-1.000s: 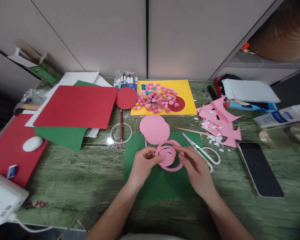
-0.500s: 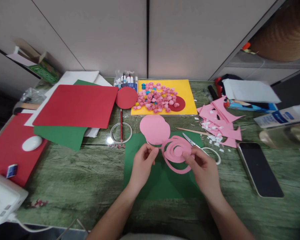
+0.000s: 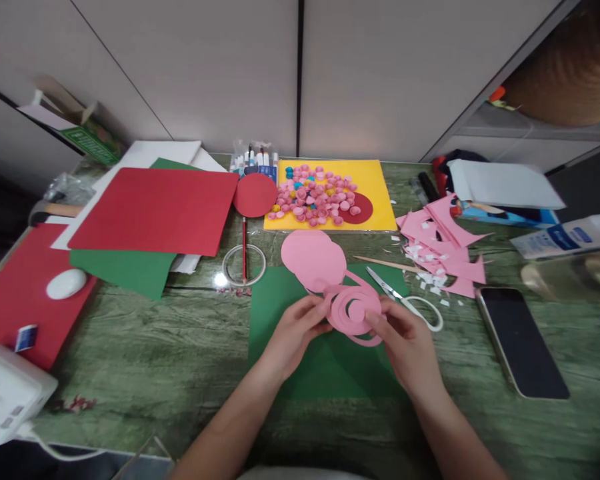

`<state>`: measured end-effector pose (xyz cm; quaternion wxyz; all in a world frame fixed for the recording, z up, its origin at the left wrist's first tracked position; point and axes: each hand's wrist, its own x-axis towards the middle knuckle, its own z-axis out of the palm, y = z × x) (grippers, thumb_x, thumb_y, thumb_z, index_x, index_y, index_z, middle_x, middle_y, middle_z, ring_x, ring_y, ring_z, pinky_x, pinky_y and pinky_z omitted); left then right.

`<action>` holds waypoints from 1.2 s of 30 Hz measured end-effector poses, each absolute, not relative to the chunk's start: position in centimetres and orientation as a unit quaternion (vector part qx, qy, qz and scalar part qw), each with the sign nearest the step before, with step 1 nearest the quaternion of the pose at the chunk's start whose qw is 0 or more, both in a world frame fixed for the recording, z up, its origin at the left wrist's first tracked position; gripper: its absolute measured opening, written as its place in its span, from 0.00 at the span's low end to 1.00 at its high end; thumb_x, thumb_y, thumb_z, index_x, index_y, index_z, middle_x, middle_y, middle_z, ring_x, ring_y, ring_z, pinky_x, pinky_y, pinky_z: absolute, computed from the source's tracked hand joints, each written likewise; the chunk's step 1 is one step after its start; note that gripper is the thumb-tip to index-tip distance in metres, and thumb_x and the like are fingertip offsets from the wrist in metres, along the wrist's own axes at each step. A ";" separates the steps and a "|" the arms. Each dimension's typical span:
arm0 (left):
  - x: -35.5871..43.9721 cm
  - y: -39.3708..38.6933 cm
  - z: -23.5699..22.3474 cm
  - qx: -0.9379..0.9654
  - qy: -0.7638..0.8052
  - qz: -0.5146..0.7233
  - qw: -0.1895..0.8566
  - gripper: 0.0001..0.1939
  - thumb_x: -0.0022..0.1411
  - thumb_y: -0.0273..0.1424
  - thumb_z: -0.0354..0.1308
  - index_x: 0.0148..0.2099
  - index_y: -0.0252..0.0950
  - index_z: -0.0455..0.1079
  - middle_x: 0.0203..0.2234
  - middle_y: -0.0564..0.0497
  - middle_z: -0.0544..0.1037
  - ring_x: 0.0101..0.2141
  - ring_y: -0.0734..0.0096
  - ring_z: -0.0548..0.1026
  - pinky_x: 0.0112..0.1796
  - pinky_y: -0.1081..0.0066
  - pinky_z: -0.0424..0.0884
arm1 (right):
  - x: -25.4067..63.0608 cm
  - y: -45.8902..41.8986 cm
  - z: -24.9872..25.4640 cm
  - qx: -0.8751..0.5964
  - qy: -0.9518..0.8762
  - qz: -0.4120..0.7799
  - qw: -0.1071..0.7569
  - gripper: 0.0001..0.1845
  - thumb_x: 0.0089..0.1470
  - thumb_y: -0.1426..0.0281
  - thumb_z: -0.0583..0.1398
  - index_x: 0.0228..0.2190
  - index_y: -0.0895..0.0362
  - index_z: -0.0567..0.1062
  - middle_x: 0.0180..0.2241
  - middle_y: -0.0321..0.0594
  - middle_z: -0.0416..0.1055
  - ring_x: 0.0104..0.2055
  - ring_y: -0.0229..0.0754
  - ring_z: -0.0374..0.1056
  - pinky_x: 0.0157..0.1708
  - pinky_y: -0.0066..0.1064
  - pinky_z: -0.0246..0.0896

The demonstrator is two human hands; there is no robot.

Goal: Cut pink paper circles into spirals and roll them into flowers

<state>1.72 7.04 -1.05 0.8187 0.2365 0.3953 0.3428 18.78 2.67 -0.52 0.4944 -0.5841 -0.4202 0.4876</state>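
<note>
A pink paper spiral (image 3: 345,318) hangs between my hands, over a green paper sheet (image 3: 325,373). My right hand (image 3: 405,337) pinches it near its centre, thumb on top. On its left edge, the fingers of my left hand (image 3: 300,330) are closed too. Just beyond the spiral lie overlapping pink paper circles (image 3: 314,257). White-handled scissors (image 3: 405,297) rest near my right hand, partly on the green sheet, and a thin wooden stick (image 3: 385,263) lies behind them.
Small rolled paper flowers (image 3: 317,197) cover much of a yellow sheet (image 3: 370,177) at the back. Pink scraps (image 3: 450,247) and a phone (image 3: 523,340) lie to the right. Red sheets (image 3: 155,210), a red pencil (image 3: 245,250), a ring (image 3: 225,267) and a white adapter (image 3: 15,393) are leftward.
My right hand has shifted its pinch to the spiral's centre and the spiral has moved right. My left hand let go of it, then took hold again at its left edge.
</note>
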 end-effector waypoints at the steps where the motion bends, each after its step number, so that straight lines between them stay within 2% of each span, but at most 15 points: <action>1: 1.7 7.1 -1.1 0.256 0.410 0.355 0.800 0.11 0.55 0.36 0.61 0.31 0.33 0.70 0.28 0.53 0.69 0.32 0.77 0.67 0.36 0.74 0.65 | 18.8 2.6 -0.5 -0.582 -0.421 0.485 0.499 0.08 0.54 0.67 0.60 0.25 0.55 0.72 0.27 0.34 0.60 0.28 0.35 0.54 0.27 0.29 0.47; 4: 1.7 7.1 -1.4 0.313 0.452 0.392 0.738 0.10 0.54 0.35 0.63 0.29 0.33 0.68 0.28 0.54 0.68 0.32 0.78 0.66 0.35 0.77 0.62 | 18.8 2.5 -0.6 -0.574 -0.422 0.479 0.512 0.08 0.55 0.68 0.60 0.25 0.55 0.71 0.26 0.33 0.59 0.28 0.35 0.53 0.28 0.29 0.46; 7: 1.7 7.0 -1.5 0.332 0.453 0.419 0.714 0.10 0.55 0.35 0.61 0.38 0.36 0.68 0.39 0.51 0.71 0.42 0.73 0.68 0.44 0.74 0.62 | 18.8 2.3 -0.5 -0.564 -0.434 0.473 0.519 0.08 0.54 0.68 0.60 0.24 0.55 0.70 0.25 0.33 0.59 0.28 0.36 0.54 0.28 0.29 0.47; 9: 1.6 6.9 -1.4 0.324 0.431 0.400 0.741 0.14 0.57 0.37 0.60 0.44 0.37 0.66 0.42 0.50 0.71 0.45 0.71 0.68 0.46 0.71 0.62 | 18.8 2.3 -0.4 -0.560 -0.443 0.466 0.522 0.09 0.54 0.69 0.60 0.23 0.55 0.70 0.25 0.33 0.60 0.28 0.36 0.55 0.28 0.29 0.48; 14: 1.6 6.8 -0.8 0.251 0.395 0.319 0.824 0.18 0.58 0.39 0.58 0.47 0.35 0.66 0.34 0.49 0.74 0.35 0.72 0.72 0.38 0.71 0.67 | 18.8 2.7 0.3 -0.570 -0.474 0.439 0.508 0.09 0.53 0.67 0.60 0.23 0.55 0.71 0.24 0.35 0.61 0.28 0.37 0.57 0.27 0.29 0.51; 18: 1.6 7.1 -0.6 0.208 0.397 0.331 0.830 0.21 0.54 0.35 0.63 0.49 0.36 0.65 0.36 0.48 0.75 0.35 0.71 0.73 0.37 0.70 0.69 | 18.6 3.1 1.1 -0.620 -0.510 0.420 0.423 0.09 0.52 0.66 0.60 0.24 0.56 0.71 0.23 0.34 0.63 0.25 0.36 0.57 0.25 0.28 0.53; 25: 1.7 7.3 -0.9 0.244 0.429 0.360 0.792 0.18 0.54 0.35 0.62 0.47 0.36 0.67 0.28 0.52 0.77 0.28 0.75 0.73 0.34 0.71 0.71 | 18.4 3.4 0.9 -0.671 -0.526 0.410 0.323 0.08 0.54 0.63 0.58 0.33 0.54 0.71 0.24 0.34 0.67 0.23 0.36 0.58 0.23 0.28 0.54; 28: 1.7 7.3 -1.0 0.271 0.441 0.359 0.777 0.21 0.51 0.32 0.65 0.47 0.35 0.67 0.26 0.53 0.78 0.27 0.77 0.73 0.32 0.76 0.69 | 18.4 3.2 0.6 -0.666 -0.489 0.443 0.350 0.16 0.53 0.62 0.60 0.44 0.51 0.67 0.28 0.35 0.68 0.24 0.38 0.62 0.22 0.29 0.59; 31: 1.7 7.4 -1.2 0.288 0.449 0.363 0.764 0.22 0.51 0.30 0.65 0.47 0.33 0.66 0.26 0.52 0.79 0.28 0.77 0.74 0.31 0.79 0.68 | 18.5 3.0 0.4 -0.638 -0.448 0.475 0.408 0.26 0.54 0.62 0.58 0.53 0.48 0.59 0.32 0.37 0.69 0.24 0.39 0.65 0.22 0.32 0.64; 34: 1.6 7.5 -1.3 0.288 0.455 0.362 0.761 0.21 0.51 0.30 0.65 0.47 0.33 0.65 0.27 0.51 0.79 0.27 0.76 0.75 0.31 0.78 0.69 | 18.8 3.0 0.3 -0.643 -0.453 0.446 0.428 0.24 0.59 0.63 0.52 0.56 0.48 0.57 0.36 0.40 0.69 0.26 0.40 0.66 0.25 0.34 0.65; 36: 1.6 7.5 -1.4 0.286 0.458 0.360 0.760 0.21 0.51 0.31 0.65 0.47 0.33 0.65 0.27 0.51 0.80 0.27 0.75 0.75 0.30 0.77 0.69 | 19.0 3.2 0.2 -0.668 -0.489 0.369 0.422 0.21 0.59 0.66 0.51 0.55 0.49 0.59 0.40 0.43 0.67 0.30 0.41 0.66 0.29 0.35 0.65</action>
